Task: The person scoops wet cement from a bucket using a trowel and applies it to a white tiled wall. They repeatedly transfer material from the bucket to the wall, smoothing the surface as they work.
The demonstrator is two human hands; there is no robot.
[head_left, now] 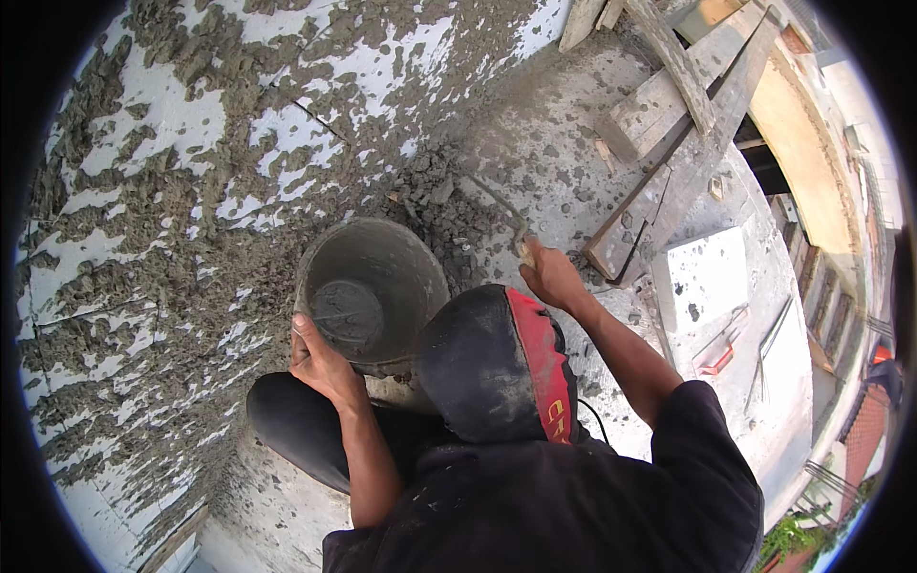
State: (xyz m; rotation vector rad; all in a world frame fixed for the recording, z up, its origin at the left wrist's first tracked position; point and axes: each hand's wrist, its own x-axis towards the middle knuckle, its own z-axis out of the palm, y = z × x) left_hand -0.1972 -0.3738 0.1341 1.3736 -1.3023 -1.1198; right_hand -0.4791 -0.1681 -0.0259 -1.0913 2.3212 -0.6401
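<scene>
My left hand (323, 361) grips the near left rim of a grey bucket (409, 263), its thumb lying over the edge. The bucket tilts so that its inside shows, with wet grey mortar (349, 310) at the bottom. My right hand (554, 277) is closed round the pale handle of a trowel (499, 202), seen almost edge-on. Its thin blade reaches toward a heap of mortar (435, 191) on the floor, just beyond the bucket at the foot of the wall; I cannot tell whether it touches the heap.
White wall blocks (277, 134) on the left are splattered with mortar. Wooden planks (659, 105) lie at the upper right. Nearer on the right are a white block (702, 277) and a red-handled tool (718, 360). The slab's curved edge runs beyond them.
</scene>
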